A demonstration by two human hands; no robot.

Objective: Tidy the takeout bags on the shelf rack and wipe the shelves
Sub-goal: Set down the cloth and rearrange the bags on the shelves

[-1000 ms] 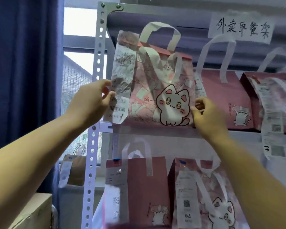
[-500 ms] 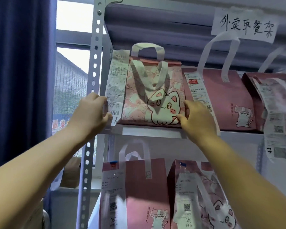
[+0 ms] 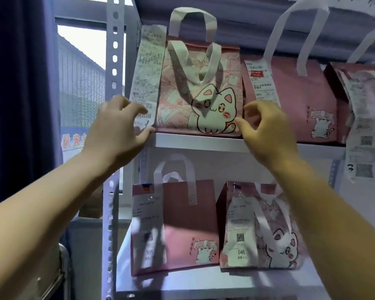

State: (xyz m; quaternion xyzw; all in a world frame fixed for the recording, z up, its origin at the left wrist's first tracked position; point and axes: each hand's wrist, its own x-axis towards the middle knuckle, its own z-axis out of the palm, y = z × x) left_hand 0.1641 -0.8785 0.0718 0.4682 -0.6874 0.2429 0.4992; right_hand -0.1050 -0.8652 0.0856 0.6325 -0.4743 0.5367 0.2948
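A pink takeout bag with a white cat print (image 3: pixel 200 89) stands upright at the left end of the upper shelf (image 3: pixel 195 141), a long receipt (image 3: pixel 146 76) hanging at its left side. My left hand (image 3: pixel 117 128) hovers by the bag's lower left corner, fingers spread, thumb near the shelf edge. My right hand (image 3: pixel 266 124) is at the bag's lower right corner, fingers apart, holding nothing. A plain pink bag (image 3: pixel 294 98) stands beside it on the right, and a third bag (image 3: pixel 359 100) sits further right.
The lower shelf (image 3: pixel 204 280) holds a plain pink bag (image 3: pixel 182 226) and a cat-print bag (image 3: pixel 266 230) with receipts. A perforated grey upright (image 3: pixel 114 61) frames the rack's left side. A dark blue curtain (image 3: pixel 20 94) and a window (image 3: pixel 82 83) lie to the left.
The cat-print bag has been set down on the upper shelf and pushed back. Both hands have let go of it and now hover open at its lower corners.
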